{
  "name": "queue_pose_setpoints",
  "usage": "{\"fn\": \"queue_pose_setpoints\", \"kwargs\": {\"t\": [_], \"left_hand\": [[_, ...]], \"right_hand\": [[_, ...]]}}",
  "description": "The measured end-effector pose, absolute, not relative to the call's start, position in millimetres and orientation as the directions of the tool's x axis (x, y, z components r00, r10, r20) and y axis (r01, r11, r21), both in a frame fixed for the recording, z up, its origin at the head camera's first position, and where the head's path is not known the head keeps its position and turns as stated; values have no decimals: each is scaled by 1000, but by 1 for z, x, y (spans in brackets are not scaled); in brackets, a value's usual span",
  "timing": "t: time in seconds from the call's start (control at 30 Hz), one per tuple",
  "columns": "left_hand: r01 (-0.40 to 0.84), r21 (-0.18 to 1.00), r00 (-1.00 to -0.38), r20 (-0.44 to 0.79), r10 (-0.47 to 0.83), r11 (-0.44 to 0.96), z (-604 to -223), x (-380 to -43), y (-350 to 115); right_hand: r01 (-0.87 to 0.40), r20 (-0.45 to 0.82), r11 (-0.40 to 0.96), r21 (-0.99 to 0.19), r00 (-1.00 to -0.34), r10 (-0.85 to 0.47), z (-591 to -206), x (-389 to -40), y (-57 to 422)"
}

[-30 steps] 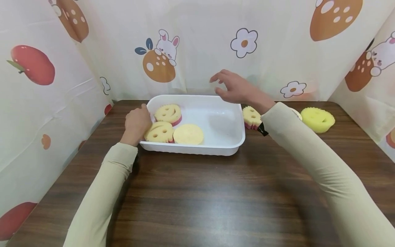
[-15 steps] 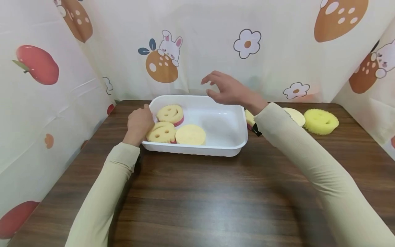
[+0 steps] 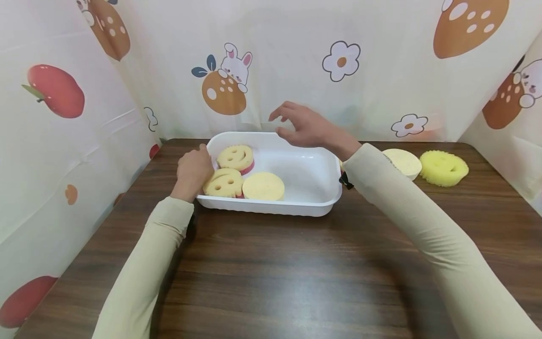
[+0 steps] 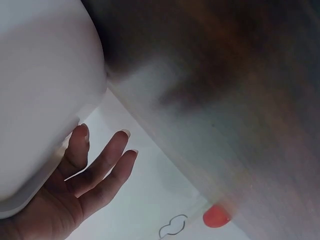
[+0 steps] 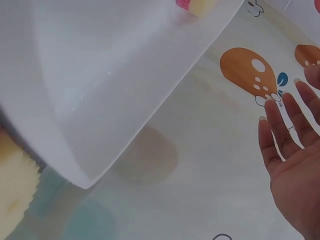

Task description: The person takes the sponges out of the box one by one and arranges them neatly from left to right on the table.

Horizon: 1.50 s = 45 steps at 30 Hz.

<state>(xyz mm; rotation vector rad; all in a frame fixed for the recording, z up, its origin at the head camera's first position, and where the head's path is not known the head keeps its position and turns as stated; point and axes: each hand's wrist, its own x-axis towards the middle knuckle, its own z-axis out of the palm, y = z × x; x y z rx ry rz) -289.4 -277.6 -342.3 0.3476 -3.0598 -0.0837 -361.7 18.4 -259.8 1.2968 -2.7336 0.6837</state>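
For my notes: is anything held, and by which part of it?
The right hand holds nothing. The left hand is at the left rim of the white tray; gripping cannot be confirmed.

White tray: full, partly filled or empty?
Partly filled. The white tray holds a smiley sponge at back left, another smiley sponge in front and a plain-topped sponge beside that; its floor shows bare on the right.

The tray (image 3: 271, 207) is plain white; 2 smiley-faced sponges (image 3: 234, 157) are pale yellow with pink edges, the flat disc (image 3: 263, 187) beside them solid pale yellow. The far-right sponge (image 3: 443, 168) is brighter lemon. The worktop (image 3: 271, 263) is dark brown, wood-grained; the sleeves (image 3: 141, 254), beige. Off-white curtain (image 3: 288, 56), printed with spotted brown fruit (image 3: 224, 99), red fruit (image 3: 57, 91), white rabbits (image 3: 235, 69).
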Motion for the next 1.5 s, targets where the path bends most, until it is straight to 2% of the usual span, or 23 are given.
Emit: {"fn": "queue_pose_setpoints", "kwargs": {"t": [0.67,1.1,1.5], "left_hand": [[-231,57,-971,46,-233,971,-340,-290,-278],[-230,55,-971,50,-233,972,-343,-291,-279],[-236,58,-970,42,-238,970,-343,-291,-279]], "right_hand": [[-780,263,498,-379,-607,-750,-264,-359,2],[-770,158,509,-386,-599,-785,-272,-357,-12],[-780,100,468,-415,-550,-829,-281,-358,-17]]}}
